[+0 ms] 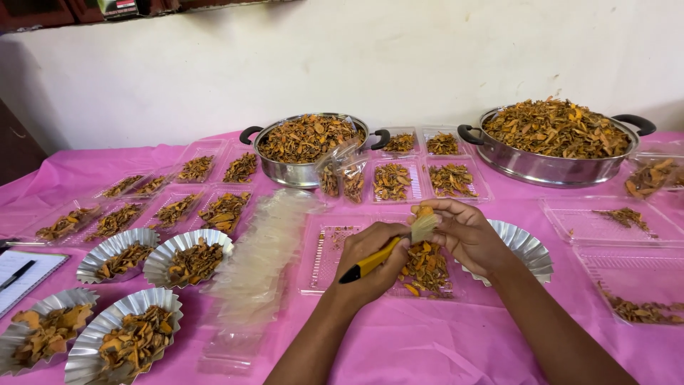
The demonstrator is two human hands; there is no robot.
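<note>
We've got both hands up over the middle of the pink tablecloth. Our left hand is curled shut round a yellow-and-black pen-shaped tool; its dark end sticks out left of the fist, yellow shaft runs up-right toward the thumb. Our right hand pinches a small clear plastic pouch w/ orange dried slices inside — thumb & forefinger closed on its upper right edge, other fingers loosely bent. The pouch sits between the two hands, touching the right fingertips, and the left thumb meets it from below-left. Whether the tool tip touches the pouch, we can't tell.

Directly under the pouch lies a clear plastic tray holding a heap of orange-brown dried slices. Behind the right wrist, partly hidden, is a fluted silver foil dish. Left of our hands a long stack of empty clear plastic pouches runs front to back. Further left, four fluted foil dishes filled w/ dried slices and rows of filled clear trays. At the back, two steel pans w/ black handles: the near-centre pan and the bigger pan on the right, both piled high. A notepad w/ a pen sits at far left.
</note>
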